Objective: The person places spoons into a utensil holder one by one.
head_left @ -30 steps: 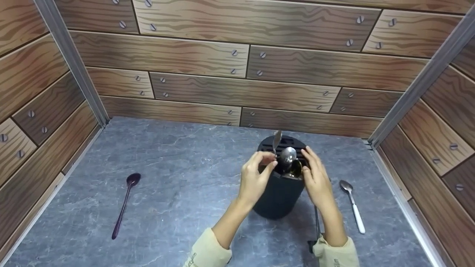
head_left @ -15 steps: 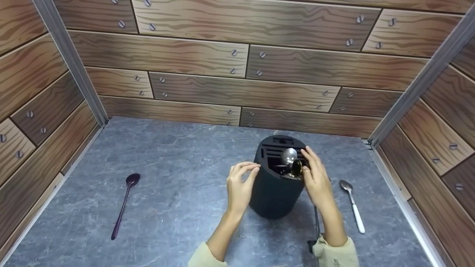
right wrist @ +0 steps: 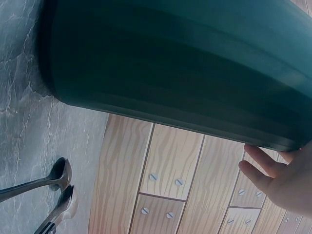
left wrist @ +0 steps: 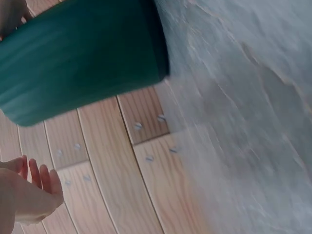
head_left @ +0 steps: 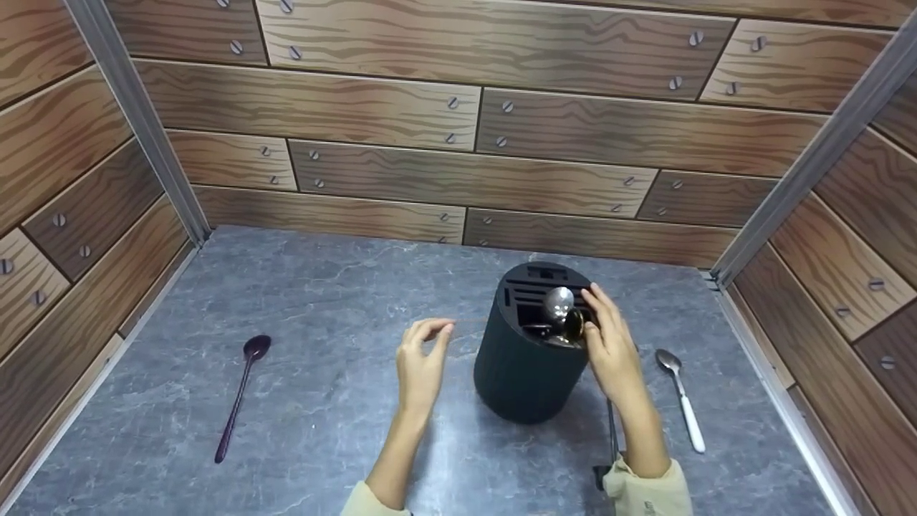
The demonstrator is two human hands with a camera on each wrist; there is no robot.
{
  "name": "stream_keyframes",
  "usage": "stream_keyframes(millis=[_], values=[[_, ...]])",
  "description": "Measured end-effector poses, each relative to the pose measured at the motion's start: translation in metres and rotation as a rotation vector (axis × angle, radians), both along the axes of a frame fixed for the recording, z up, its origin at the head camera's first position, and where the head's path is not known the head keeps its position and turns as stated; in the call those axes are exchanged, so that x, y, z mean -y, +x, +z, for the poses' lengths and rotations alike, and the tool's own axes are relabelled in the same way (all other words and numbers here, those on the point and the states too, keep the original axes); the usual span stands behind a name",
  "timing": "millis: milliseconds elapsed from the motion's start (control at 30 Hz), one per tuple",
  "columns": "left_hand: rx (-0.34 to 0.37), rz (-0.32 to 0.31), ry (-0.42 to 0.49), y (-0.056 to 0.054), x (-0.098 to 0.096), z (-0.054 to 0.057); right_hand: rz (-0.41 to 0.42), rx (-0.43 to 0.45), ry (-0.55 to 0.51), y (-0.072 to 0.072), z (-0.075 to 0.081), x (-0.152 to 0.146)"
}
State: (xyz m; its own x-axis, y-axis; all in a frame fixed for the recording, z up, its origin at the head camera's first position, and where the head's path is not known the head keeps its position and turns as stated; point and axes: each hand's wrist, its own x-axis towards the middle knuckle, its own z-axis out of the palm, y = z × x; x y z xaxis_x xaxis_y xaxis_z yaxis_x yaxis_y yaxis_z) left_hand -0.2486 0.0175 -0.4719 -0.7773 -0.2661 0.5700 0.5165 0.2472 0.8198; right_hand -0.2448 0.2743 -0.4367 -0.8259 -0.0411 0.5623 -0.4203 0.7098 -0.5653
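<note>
A black cylindrical utensil holder (head_left: 530, 373) with a slotted top stands on the table. From its large opening rise a silver spoon (head_left: 559, 302) and a gold-toned spoon-like piece (head_left: 575, 325); their lower parts are hidden. My right hand (head_left: 612, 351) rests against the holder's right rim, its extended fingers touching the edge. In the air left of the holder is my left hand (head_left: 421, 362), thumb and fingertips close together with nothing between them. The left wrist view shows that hand (left wrist: 36, 190) apart from the green-looking holder wall (left wrist: 83, 58).
A dark purple spoon (head_left: 243, 390) lies at the left of the table. To the right is a spoon with a white handle (head_left: 689, 416). A thin black-handled utensil (head_left: 613, 430) is partly covered by my right forearm. Wood-patterned walls (head_left: 458, 115) enclose the back and sides.
My left hand was pinching a spoon upright over the holder; it let go and moved left, away from the rim. That spoon no longer stands above the top. My right hand stayed in place.
</note>
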Motion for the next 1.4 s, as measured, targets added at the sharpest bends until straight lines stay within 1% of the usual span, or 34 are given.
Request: stream_keyframes(millis=[233,467,767,900,1033,1167,1300,1400], values=[[0.017,0.051,-0.011,-0.002,0.021,-0.008,-0.002,0.018,0.004,0.0,0.0,-0.001],[0.053,0.094,-0.032,-0.001,0.035,-0.011,-0.007,0.033,-0.003,0.001,0.0,0.0],[0.086,0.208,-0.075,-0.004,0.06,-0.017,-0.002,0.022,0.003,0.001,0.001,0.0],[0.105,0.251,-0.088,-0.004,0.073,-0.019,-0.008,0.032,0.0,0.001,0.001,0.001],[0.141,0.291,-0.087,-0.004,0.086,-0.019,-0.004,0.034,-0.004,0.001,0.001,0.001],[0.203,0.325,-0.098,-0.004,0.098,-0.018,-0.002,0.028,-0.002,0.001,0.002,0.001],[0.267,0.343,-0.12,-0.004,0.111,-0.017,-0.007,0.024,0.002,0.001,0.001,0.0],[0.308,0.352,-0.151,-0.005,0.122,-0.02,-0.008,0.024,0.003,0.001,0.001,0.0]])
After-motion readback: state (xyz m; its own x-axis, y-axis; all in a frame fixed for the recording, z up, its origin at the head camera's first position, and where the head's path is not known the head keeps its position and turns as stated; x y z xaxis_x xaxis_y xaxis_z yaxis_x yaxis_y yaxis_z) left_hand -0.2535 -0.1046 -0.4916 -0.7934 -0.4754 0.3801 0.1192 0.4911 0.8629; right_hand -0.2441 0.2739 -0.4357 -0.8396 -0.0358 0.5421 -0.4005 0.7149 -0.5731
